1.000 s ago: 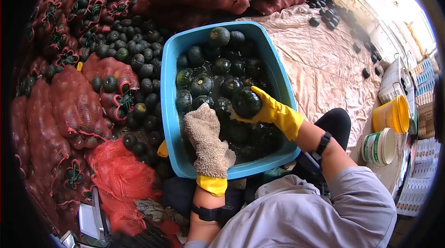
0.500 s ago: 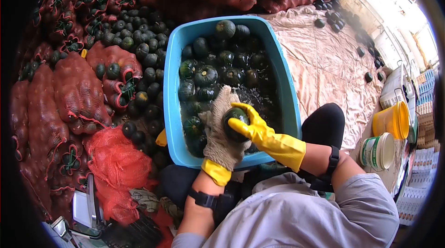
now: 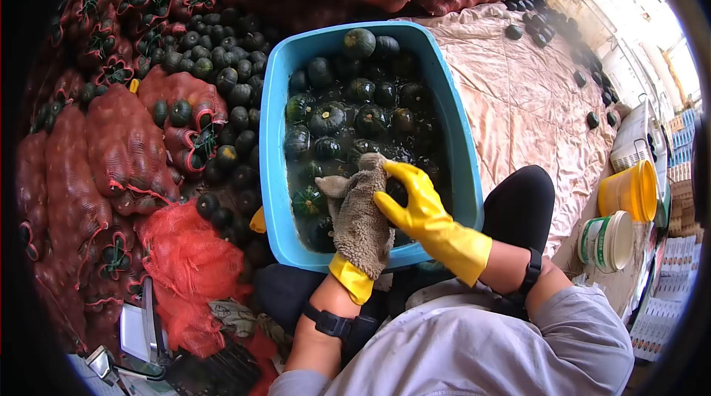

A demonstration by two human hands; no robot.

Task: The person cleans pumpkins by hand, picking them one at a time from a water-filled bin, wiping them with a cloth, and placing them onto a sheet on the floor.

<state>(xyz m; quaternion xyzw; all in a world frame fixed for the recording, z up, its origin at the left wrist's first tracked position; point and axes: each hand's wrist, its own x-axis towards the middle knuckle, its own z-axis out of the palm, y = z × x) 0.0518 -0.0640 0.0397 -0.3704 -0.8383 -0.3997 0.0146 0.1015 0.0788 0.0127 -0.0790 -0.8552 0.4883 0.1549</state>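
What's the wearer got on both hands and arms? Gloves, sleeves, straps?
The left hand wears a yellow rubber glove under a shaggy tan scrubbing mitt, with only the yellow cuff showing. The right hand wears a plain yellow rubber glove with a long cuff. Each forearm has a black strap, left and right. The grey sleeves start above them.

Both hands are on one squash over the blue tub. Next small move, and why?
Likely turn the squash a little with the right hand against the mitt on the left hand. The mitt covers most of it and only a dark sliver shows beside the right fingers, so a turn would bring a fresh face under the mitt, above the blue tub.
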